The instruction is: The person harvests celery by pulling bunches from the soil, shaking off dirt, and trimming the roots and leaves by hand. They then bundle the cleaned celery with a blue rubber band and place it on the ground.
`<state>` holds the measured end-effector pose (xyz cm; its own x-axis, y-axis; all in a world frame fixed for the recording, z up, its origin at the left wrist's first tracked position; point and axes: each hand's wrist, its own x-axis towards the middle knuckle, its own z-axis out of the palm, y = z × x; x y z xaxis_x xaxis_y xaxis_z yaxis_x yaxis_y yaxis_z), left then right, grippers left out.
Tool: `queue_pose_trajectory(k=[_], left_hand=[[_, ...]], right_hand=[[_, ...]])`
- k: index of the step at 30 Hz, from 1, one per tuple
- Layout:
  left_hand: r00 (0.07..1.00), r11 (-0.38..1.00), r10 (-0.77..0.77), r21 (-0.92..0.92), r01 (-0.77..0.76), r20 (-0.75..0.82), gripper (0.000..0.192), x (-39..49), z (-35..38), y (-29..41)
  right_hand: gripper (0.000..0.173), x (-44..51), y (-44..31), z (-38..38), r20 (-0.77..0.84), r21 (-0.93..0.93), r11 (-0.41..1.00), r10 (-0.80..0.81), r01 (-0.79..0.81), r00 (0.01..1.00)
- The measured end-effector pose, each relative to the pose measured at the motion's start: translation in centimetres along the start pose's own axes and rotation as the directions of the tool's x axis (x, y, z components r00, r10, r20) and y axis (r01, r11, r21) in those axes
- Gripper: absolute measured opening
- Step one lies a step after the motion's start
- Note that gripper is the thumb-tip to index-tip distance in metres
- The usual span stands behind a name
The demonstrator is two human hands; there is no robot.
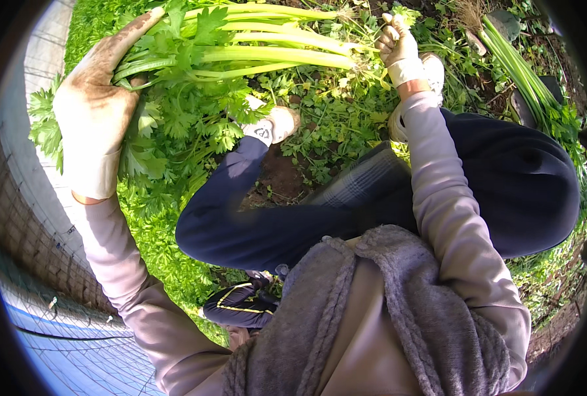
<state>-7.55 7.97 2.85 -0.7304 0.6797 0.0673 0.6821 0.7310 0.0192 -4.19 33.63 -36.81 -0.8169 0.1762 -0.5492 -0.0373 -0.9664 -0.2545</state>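
Observation:
My left hand (93, 94), in a soil-stained pale glove, holds a bunch of celery (273, 44) by its leafy end. The stalks lie across the view, with their pale root ends pointing right. Green leaves hang below the stalks and partly cover the ground. Close by the root ends, my right hand (397, 42) is closed in a fist, also in a pale glove. A small yellow-green celery leaf (406, 16) sticks out above this fist. Its stem is mostly hidden by the fingers.
More cut celery (516, 69) lies at the upper right. Loose leaves (323, 114) litter the soil around my shoes (281, 123). Standing celery (169, 242) grows on the left beside a pale ledge (51, 74) and wire netting (75, 341). Another person's dark-trousered leg (239, 304) shows below.

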Motion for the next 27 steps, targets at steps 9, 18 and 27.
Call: queue_pose_trajectory(k=[9, 18, 27], left_hand=[[0.978, 0.976, -0.169, -0.119, 0.183, 0.122, 0.044, 0.2, -4.4, 0.0], [0.748, 0.796, -0.605, -0.227, 0.561, -0.274, 0.048, -0.7, -3.3, -9.4], [0.942, 0.995, 0.053, 0.066, -0.079, 0.332, 0.029, -2.3, 26.5, 1.4]], right_hand=[[0.028, 3.6, -6.4, -6.4, -0.253, -0.33, 0.91, -0.342, 0.251, 0.905], [0.068, 1.9, -0.1, -3.1, -0.044, -0.86, 0.444, -0.555, 0.251, 0.831], [0.105, -3.7, 3.4, -1.5, -0.108, -0.756, 0.358, 0.757, -0.548, 0.644]])
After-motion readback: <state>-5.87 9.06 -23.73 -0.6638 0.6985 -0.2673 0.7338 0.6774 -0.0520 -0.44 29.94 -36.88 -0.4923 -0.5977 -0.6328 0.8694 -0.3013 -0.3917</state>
